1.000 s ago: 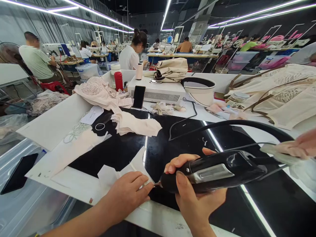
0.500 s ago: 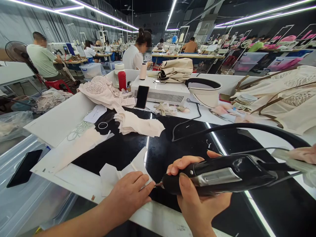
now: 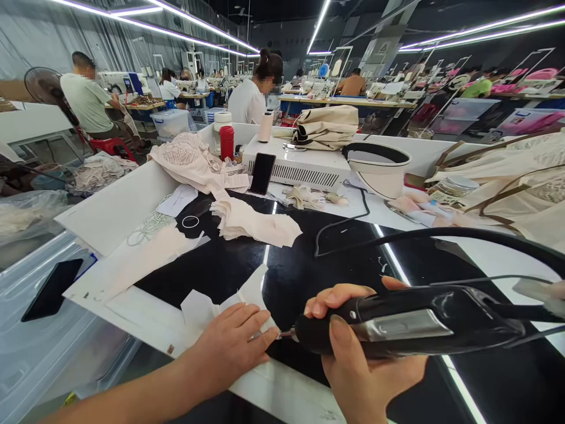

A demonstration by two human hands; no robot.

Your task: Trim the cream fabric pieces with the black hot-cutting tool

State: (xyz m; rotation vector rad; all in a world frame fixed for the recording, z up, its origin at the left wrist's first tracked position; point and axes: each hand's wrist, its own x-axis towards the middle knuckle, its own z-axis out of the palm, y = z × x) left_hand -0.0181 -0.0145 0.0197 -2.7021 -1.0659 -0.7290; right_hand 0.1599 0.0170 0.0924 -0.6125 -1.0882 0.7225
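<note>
My left hand (image 3: 238, 341) lies over a white fabric piece (image 3: 253, 288) at the table's near edge, its fingers closed together on the cloth. Part of the piece is hidden under the palm. In my right hand (image 3: 359, 347) is a black hand-held power tool (image 3: 410, 321) with a silver panel and a cable. Its thin metal tip (image 3: 288, 334) points left and meets the fabric edge beside my left fingertips. Exactly where the tip touches is hard to see. A stack of beige cut fabric pieces (image 3: 260, 221) lies beyond, on the black board (image 3: 309, 268).
At left are a beige fabric piece (image 3: 152, 259), a white ring (image 3: 190, 221) and a phone (image 3: 52, 288). A second phone (image 3: 262, 174) leans on a white box (image 3: 304, 168). Beige garments (image 3: 521, 176) pile up at right. The tool's cable (image 3: 477, 235) arcs across. People work at sewing machines behind.
The view has turned slightly left, so most things appear shifted right. Both hands, the tool and the white fabric piece keep nearly the same places relative to each other.
</note>
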